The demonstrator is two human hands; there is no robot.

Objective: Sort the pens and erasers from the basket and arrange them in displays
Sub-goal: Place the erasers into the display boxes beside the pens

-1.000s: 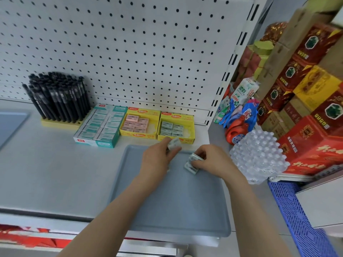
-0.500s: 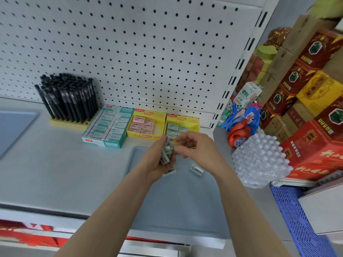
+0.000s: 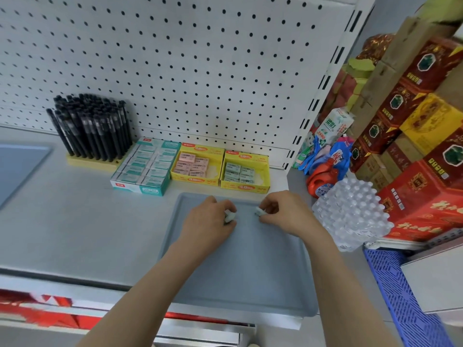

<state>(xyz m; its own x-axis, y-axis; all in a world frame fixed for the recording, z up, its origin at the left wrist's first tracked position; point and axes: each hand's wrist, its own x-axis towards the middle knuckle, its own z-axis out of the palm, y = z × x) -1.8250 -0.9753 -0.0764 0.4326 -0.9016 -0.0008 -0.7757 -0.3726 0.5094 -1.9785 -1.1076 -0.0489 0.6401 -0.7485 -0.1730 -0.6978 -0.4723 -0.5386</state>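
Over the far end of the grey tray (image 3: 250,271), the left hand (image 3: 210,221) curls around a pale green eraser (image 3: 230,216). The eraser is mostly hidden, with one end poking toward the right hand (image 3: 283,214), which pinches a second eraser (image 3: 258,211). Their long axes cannot be told.

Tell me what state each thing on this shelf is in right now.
Left hand: grips a green eraser over the tray.
Right hand: pinches a second eraser.
Pens: standing in their yellow stand, leaning slightly.
Teal box: open, packed full.
Pink eraser box: open, partly filled.
Green eraser box: open, partly filled.
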